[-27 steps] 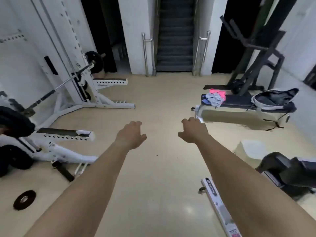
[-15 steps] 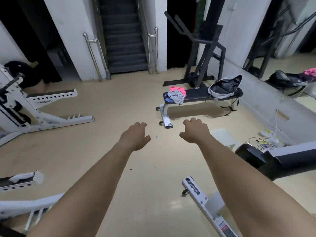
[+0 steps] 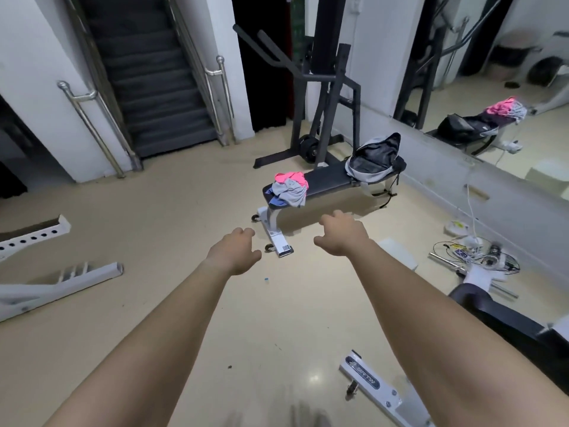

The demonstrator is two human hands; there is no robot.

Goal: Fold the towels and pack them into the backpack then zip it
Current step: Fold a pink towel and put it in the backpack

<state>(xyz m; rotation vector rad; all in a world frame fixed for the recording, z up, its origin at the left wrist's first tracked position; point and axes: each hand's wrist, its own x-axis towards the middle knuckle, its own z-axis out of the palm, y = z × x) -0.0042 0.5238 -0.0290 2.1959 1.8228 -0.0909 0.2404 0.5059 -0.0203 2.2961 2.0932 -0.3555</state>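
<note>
A heap of crumpled towels (image 3: 289, 189), pink, grey and blue, lies on the near end of a black padded bench (image 3: 329, 180). A grey and black backpack (image 3: 374, 158) lies at the bench's far end, its top gaping. Both my arms reach forward over the floor. My left hand (image 3: 235, 254) and my right hand (image 3: 341, 234) hover short of the bench with fingers loosely curled, and neither holds anything.
A dark weight machine (image 3: 323, 97) stands behind the bench. A staircase with steel rails (image 3: 154, 87) rises at the back. A wall mirror (image 3: 492, 72) is on the right, cables (image 3: 474, 254) litter the floor below it. White rack legs (image 3: 58, 282) lie left, another bench (image 3: 508, 328) near right.
The view has swung right and come closer to the bench, so the towels and backpack look larger and more central. Both hands stay outstretched and hold nothing.
</note>
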